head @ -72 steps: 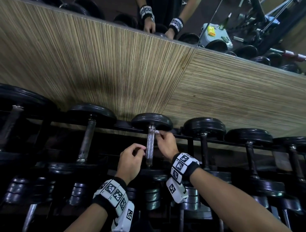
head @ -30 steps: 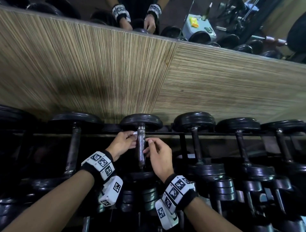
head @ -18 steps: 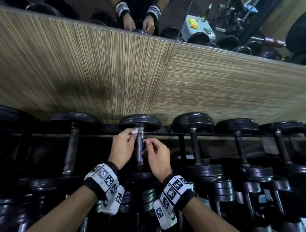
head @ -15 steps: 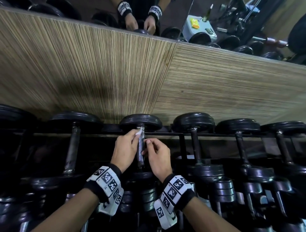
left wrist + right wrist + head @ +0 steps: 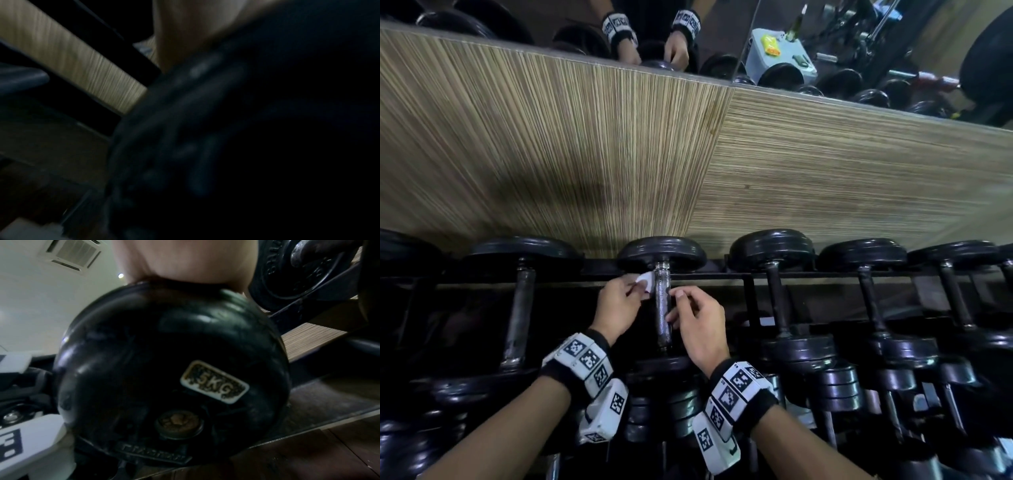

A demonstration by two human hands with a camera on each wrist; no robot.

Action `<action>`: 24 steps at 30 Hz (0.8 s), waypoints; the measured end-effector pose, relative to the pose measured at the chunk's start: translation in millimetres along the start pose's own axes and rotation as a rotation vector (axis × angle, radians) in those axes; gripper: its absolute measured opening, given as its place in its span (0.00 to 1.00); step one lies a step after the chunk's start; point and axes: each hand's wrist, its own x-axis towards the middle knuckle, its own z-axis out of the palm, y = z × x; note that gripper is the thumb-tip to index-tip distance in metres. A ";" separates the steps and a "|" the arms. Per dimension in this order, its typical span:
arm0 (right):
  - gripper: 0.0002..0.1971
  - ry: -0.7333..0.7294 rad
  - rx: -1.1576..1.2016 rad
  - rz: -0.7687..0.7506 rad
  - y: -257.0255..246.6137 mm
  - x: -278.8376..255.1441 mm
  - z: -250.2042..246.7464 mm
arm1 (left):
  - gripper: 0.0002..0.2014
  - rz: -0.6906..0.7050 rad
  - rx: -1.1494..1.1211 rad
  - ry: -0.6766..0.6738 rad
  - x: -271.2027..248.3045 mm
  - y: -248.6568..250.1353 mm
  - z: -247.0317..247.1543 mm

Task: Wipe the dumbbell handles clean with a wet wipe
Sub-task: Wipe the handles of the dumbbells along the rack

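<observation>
- Before me, a striped wood-grain wall panel (image 5: 585, 144) — dim, shadowed low.
- Above it, a mirror (image 5: 876, 51) reflecting gym equipment.
- Overhead — a ceiling air vent (image 5: 72, 254), white ceiling.

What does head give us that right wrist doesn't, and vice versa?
Head only: the left hand pinching the wet wipe beside the dumbbell handle, the right hand at the handle's other side, and the row of racked dumbbells.

Right wrist only: the dumbbell's end face with its 5KG label, and a ceiling vent.

Both: that dumbbell and the striped wood panel.
</observation>
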 end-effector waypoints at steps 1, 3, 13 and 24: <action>0.10 -0.004 0.000 0.004 -1.1 -0.2 -0.1 | 0.08 -0.060 -0.096 -0.079 2.1 1.4 3.6; 0.10 -0.002 0.001 0.010 -2.1 -0.5 -0.2 | 0.09 -0.090 -0.201 -0.165 1.3 6.7 6.7; 0.10 -0.006 -0.012 0.018 -2.2 0.3 0.1 | 0.07 0.159 -0.139 0.060 -18.2 25.7 1.8; 0.11 -0.006 -0.002 0.021 -1.9 0.0 -0.5 | 0.11 0.419 0.165 0.058 -34.8 23.9 -3.1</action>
